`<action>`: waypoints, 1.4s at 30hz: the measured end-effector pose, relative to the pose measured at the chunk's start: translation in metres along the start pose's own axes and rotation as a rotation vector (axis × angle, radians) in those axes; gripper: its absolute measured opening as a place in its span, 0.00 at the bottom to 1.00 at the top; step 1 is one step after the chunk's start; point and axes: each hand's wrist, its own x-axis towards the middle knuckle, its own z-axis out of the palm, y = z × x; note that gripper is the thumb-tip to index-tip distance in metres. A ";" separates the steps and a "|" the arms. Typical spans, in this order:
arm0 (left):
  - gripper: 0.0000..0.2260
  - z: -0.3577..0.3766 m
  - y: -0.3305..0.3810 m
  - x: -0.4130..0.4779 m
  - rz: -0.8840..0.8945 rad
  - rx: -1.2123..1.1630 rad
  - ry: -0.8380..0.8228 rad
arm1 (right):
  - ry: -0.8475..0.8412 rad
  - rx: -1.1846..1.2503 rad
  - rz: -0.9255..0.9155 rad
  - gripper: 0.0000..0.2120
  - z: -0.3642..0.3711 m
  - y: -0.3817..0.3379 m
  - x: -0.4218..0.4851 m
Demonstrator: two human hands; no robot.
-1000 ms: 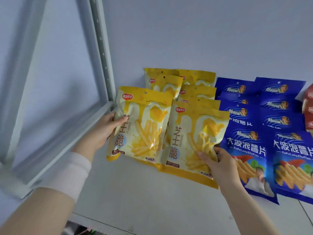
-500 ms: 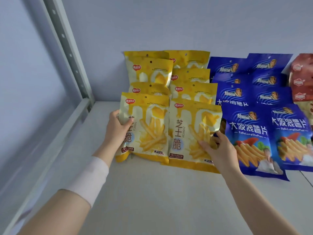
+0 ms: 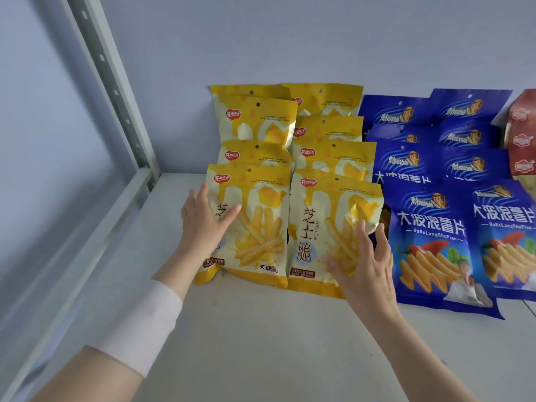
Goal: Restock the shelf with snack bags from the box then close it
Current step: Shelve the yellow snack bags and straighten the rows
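Two yellow snack bags stand at the front of two yellow rows on the white shelf [image 3: 261, 343]. My left hand [image 3: 203, 224] lies flat, fingers straight, against the left edge of the front left yellow bag [image 3: 258, 227]. My right hand [image 3: 365, 265] has its fingers spread and straight over the lower right of the front right yellow bag [image 3: 324, 236]. Neither hand grips a bag. Several more yellow bags [image 3: 261, 123] lean behind them toward the back wall. The box is out of view.
Blue snack bags [image 3: 429, 242] fill two rows right of the yellow ones, with red bags [image 3: 522, 134] at the far right edge. A grey perforated upright [image 3: 113, 91] and side rail bound the shelf on the left. Bare shelf surface lies in front.
Both yellow bags were set down upright at the front of their rows. My hands have let go of them and now lie open against them. The view moved closer.
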 end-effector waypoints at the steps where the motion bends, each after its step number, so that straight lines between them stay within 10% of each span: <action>1: 0.40 -0.002 0.000 0.007 -0.042 -0.040 -0.004 | -0.012 0.005 0.013 0.42 0.002 0.002 0.000; 8: 0.29 -0.001 -0.008 0.059 -0.183 -0.297 -0.249 | -0.039 0.029 0.027 0.44 0.007 0.011 0.008; 27: 0.20 0.023 0.013 0.097 0.015 -0.499 0.101 | 0.067 0.060 -0.082 0.43 0.024 0.012 0.070; 42: 0.35 0.035 0.024 0.104 0.044 -0.419 0.187 | 0.192 -0.016 -0.167 0.42 0.041 0.012 0.103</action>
